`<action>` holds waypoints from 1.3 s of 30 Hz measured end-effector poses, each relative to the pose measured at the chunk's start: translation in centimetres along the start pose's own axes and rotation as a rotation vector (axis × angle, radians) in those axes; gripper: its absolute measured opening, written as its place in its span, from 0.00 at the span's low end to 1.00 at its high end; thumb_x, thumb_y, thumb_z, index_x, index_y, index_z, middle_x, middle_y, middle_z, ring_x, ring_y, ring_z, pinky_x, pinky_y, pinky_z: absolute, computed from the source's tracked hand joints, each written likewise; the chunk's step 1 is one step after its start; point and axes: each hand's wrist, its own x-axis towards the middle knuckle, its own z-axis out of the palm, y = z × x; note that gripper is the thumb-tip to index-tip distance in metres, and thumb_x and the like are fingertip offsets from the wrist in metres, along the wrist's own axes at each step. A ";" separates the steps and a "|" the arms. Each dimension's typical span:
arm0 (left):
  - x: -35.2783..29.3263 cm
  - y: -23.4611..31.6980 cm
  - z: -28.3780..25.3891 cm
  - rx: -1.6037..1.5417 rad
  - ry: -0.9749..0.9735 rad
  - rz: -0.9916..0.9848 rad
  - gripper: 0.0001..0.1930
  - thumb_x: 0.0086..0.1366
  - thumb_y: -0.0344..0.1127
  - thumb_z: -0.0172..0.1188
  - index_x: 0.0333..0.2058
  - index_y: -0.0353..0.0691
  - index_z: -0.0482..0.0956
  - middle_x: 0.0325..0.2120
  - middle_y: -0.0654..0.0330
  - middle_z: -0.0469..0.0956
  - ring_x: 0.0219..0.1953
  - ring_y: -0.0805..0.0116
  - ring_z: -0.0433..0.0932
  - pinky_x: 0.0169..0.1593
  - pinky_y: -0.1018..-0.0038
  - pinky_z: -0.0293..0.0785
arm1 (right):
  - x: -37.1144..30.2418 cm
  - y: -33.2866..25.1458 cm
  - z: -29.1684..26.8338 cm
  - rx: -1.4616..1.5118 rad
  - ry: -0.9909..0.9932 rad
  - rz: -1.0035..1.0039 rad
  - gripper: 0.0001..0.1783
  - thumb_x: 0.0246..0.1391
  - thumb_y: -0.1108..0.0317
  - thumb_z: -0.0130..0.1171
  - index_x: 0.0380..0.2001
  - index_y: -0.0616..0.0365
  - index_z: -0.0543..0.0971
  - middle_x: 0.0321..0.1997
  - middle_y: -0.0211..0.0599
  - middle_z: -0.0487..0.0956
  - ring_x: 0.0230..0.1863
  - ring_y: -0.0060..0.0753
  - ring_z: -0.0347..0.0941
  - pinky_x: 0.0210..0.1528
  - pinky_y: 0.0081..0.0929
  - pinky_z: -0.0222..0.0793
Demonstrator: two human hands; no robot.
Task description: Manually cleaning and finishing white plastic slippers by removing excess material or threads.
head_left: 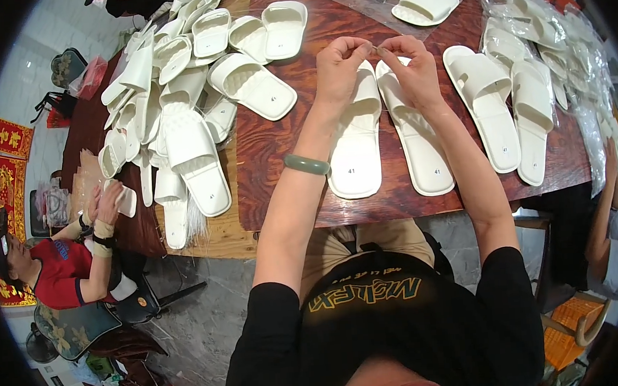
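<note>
My left hand (339, 65) and my right hand (415, 70) meet above the table, thumbs and fingertips pinched close together. Whatever lies between the fingertips is too small to make out. Below them a pair of white slide slippers rests on the table, toes pointing away from me. The left slipper (357, 163) lies under my left wrist, its strap partly covered by that hand. Under my right hand and forearm is the right slipper (423, 150), its toe end partly hidden.
Another pair of slippers (479, 101) lies to the right on the dark red tabletop (283, 173). A large slipper heap (176, 95) fills the left, with white strands (198, 227) beside it. Bagged slippers (539, 27) crowd the far right. At left, a co-worker (62, 268) handles a slipper.
</note>
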 end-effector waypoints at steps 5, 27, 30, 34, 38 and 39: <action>-0.1 0.2 0.0 -0.012 -0.004 -0.041 0.05 0.59 0.27 0.57 0.32 0.30 0.77 0.27 0.62 0.78 0.28 0.78 0.72 0.33 0.83 0.68 | 0.0 -0.1 0.0 0.026 -0.010 -0.011 0.07 0.46 0.68 0.62 0.29 0.59 0.80 0.34 0.35 0.76 0.38 0.28 0.69 0.43 0.24 0.65; 0.0 0.2 0.0 -0.059 -0.043 -0.031 0.06 0.59 0.27 0.57 0.34 0.30 0.77 0.29 0.60 0.78 0.32 0.77 0.74 0.37 0.82 0.69 | 0.0 0.3 -0.1 0.038 0.013 0.030 0.07 0.46 0.67 0.62 0.28 0.60 0.79 0.34 0.35 0.76 0.39 0.29 0.69 0.43 0.25 0.64; 0.1 0.2 -0.2 -0.017 -0.067 -0.017 0.06 0.59 0.27 0.57 0.34 0.30 0.77 0.29 0.61 0.78 0.31 0.77 0.74 0.37 0.82 0.69 | 0.1 0.2 0.0 0.029 0.012 0.015 0.07 0.46 0.67 0.62 0.28 0.60 0.79 0.33 0.34 0.76 0.39 0.30 0.69 0.44 0.26 0.64; 0.1 0.0 -0.1 -0.006 -0.028 -0.010 0.06 0.59 0.27 0.57 0.34 0.31 0.77 0.28 0.62 0.78 0.31 0.78 0.74 0.36 0.82 0.70 | 0.0 0.1 -0.1 -0.029 0.003 -0.004 0.07 0.46 0.67 0.61 0.28 0.59 0.80 0.33 0.34 0.76 0.40 0.32 0.69 0.44 0.26 0.64; 0.2 0.0 -0.1 0.015 -0.018 0.003 0.06 0.59 0.28 0.57 0.33 0.31 0.77 0.28 0.62 0.78 0.30 0.78 0.74 0.36 0.83 0.69 | 0.0 0.2 0.0 -0.043 0.009 -0.006 0.07 0.47 0.67 0.61 0.28 0.59 0.79 0.33 0.34 0.76 0.39 0.32 0.69 0.44 0.26 0.64; 0.2 0.0 -0.1 0.017 -0.015 0.005 0.06 0.59 0.28 0.57 0.33 0.31 0.77 0.28 0.62 0.78 0.30 0.78 0.74 0.36 0.83 0.69 | 0.0 0.1 0.0 -0.041 0.007 -0.008 0.07 0.47 0.67 0.61 0.28 0.59 0.79 0.33 0.34 0.76 0.39 0.32 0.69 0.44 0.26 0.64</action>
